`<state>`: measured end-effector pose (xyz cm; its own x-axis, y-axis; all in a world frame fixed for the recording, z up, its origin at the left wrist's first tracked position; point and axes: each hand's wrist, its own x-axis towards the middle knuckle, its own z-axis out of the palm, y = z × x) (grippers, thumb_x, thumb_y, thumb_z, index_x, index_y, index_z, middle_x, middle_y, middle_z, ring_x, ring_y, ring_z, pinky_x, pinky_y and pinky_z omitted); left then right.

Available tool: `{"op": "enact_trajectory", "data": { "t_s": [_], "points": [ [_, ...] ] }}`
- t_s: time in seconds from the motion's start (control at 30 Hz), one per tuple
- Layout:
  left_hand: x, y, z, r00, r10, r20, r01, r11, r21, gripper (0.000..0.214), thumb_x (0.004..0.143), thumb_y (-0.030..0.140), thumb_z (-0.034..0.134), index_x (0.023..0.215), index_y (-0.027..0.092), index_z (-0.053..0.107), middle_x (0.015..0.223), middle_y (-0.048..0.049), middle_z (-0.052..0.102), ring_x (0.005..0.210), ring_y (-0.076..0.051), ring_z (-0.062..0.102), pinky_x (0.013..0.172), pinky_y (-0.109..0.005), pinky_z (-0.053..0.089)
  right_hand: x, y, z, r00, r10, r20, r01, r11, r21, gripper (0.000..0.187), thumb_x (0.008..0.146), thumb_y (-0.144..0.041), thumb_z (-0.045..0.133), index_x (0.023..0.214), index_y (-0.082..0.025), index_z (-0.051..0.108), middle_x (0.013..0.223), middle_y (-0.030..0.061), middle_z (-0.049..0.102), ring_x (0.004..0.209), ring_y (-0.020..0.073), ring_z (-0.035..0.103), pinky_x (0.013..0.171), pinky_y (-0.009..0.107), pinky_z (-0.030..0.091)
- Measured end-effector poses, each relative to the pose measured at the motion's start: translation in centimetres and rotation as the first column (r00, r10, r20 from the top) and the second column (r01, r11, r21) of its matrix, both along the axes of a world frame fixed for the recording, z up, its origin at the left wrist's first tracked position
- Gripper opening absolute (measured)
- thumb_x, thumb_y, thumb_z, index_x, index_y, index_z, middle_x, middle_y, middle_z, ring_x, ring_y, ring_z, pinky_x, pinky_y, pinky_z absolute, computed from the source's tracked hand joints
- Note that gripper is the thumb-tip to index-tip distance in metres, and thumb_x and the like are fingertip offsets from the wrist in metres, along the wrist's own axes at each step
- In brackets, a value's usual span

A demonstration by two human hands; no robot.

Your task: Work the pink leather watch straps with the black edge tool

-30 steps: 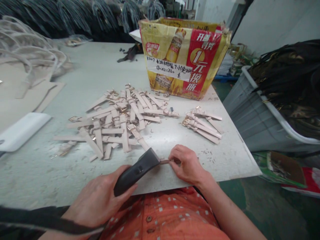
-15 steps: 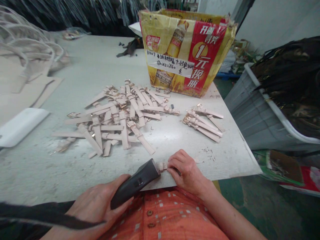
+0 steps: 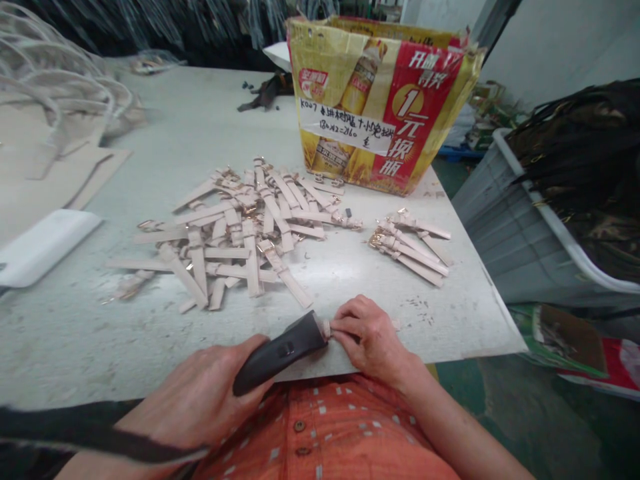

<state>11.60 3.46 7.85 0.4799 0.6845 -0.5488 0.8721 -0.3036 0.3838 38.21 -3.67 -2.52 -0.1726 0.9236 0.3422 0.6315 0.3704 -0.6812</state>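
Less strap (image 3: 327, 327) showing than before, left fingers (image 3: 236, 355) gripping black tool (image 3: 280, 352), right fingers (image 3: 350, 325) pinching strap

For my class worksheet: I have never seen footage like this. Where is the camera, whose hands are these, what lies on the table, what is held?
No machine here: a person works with bare hands, filmed by one camera worn on the head, looking down. The left hand grips a dark handheld tool. The right hand pinches a small beige strap at its tip. On the grey table lie a heap of beige straps, a smaller bundle and a printed cardboard box.
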Motion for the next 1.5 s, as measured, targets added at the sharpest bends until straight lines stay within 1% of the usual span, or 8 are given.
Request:
{"op": "enact_trajectory", "data": {
  "t_s": [0.17,0.37,0.57,0.8,1.03,1.27,1.37,1.5],
  "points": [
    [0.8,0.5,0.5,0.99,-0.089,-0.106,0.081,0.993,-0.083,0.029,0.093,0.044,0.044,0.095,0.026,0.067,0.091,-0.009,0.083,0.084,-0.029,0.08,0.075,-0.036,0.055,-0.1,0.0,-0.2,0.997,0.002,0.083,-0.003,1.0,0.015,0.02,0.102,-0.016,0.069,0.086,-0.024,0.078,0.094,0.0069,0.077,0.091,0.0248,0.065,0.081,0.042,0.048],
    [1.1,0.7,0.4,0.994,-0.068,-0.089,0.061,0.995,-0.081,0.029,0.091,0.044,0.046,0.093,0.026,0.069,0.091,-0.0093,0.083,0.085,-0.03,0.079,0.075,-0.036,0.054,-0.5,0.4,-0.1,0.986,0.016,0.164,-0.008,0.999,-0.045,0.019,0.104,-0.013,0.058,0.093,-0.022,0.071,0.096,0.0084,0.074,0.091,0.0253,0.062,0.083,0.041,0.046],
    [1.0,0.3,0.4,1.0,-0.021,-0.016,0.02,0.997,-0.077,0.026,0.092,0.042,0.048,0.086,0.025,0.067,0.08,-0.0043,0.08,0.074,-0.024,0.074,0.069,-0.031,0.051,-1.1,0.7,-0.1,0.968,-0.011,0.25,0.027,0.998,-0.059,0.017,0.106,-0.013,0.054,0.098,-0.022,0.066,0.096,0.0076,0.073,0.09,0.0248,0.059,0.086,0.04,0.04],
    [1.0,0.2,0.2,0.999,-0.019,-0.026,0.017,0.996,-0.085,0.026,0.092,0.043,0.045,0.087,0.026,0.065,0.081,-0.0035,0.08,0.074,-0.023,0.074,0.068,-0.032,0.05,-1.4,1.0,0.4,0.992,-0.101,0.074,0.108,0.989,-0.098,0.021,0.108,-0.014,0.048,0.094,-0.024,0.059,0.088,0.0034,0.071,0.084,0.0221,0.061,0.085,0.036,0.043],
    [0.3,0.4,0.1,0.996,-0.04,-0.085,0.033,0.995,-0.091,0.031,0.091,0.048,0.044,0.093,0.025,0.066,0.087,-0.0078,0.081,0.082,-0.028,0.077,0.075,-0.036,0.053,-1.1,1.0,0.5,0.979,-0.175,-0.108,0.156,0.974,-0.162,0.024,0.11,-0.021,0.05,0.088,-0.026,0.057,0.084,0.0025,0.071,0.081,0.0208,0.063,0.084,0.034,0.048],
    [0.9,0.6,0.2,0.998,-0.044,-0.049,0.04,0.996,-0.073,0.03,0.093,0.047,0.047,0.09,0.025,0.068,0.082,-0.0045,0.081,0.075,-0.024,0.075,0.07,-0.033,0.051,-1.0,1.1,0.7,0.902,-0.322,-0.287,0.218,0.915,-0.341,0.025,0.112,-0.027,0.05,0.088,-0.026,0.057,0.073,-0.0009,0.072,0.069,0.018,0.063,0.073,0.029,0.05],
    [1.0,0.7,0.0,0.999,-0.033,-0.038,0.031,0.998,-0.051,0.029,0.092,0.045,0.049,0.091,0.025,0.069,0.082,-0.0041,0.082,0.074,-0.024,0.075,0.069,-0.032,0.051,-0.9,1.1,0.4,0.898,-0.308,-0.314,0.201,0.923,-0.329,0.024,0.111,-0.026,0.055,0.088,-0.026,0.061,0.076,-0.0009,0.074,0.07,0.0172,0.065,0.076,0.03,0.052],
    [0.1,0.7,-1.2,1.0,0.0,0.012,0.0,0.999,-0.048,0.025,0.091,0.044,0.057,0.093,0.025,0.073,0.081,-0.0022,0.082,0.075,-0.023,0.077,0.068,-0.029,0.051,-0.7,1.2,-0.2,0.908,-0.197,-0.37,0.133,0.972,-0.193,0.022,0.101,-0.025,0.077,0.08,-0.024,0.073,0.076,-0.0005,0.077,0.076,0.0182,0.071,0.084,0.034,0.055]
  ]
}}
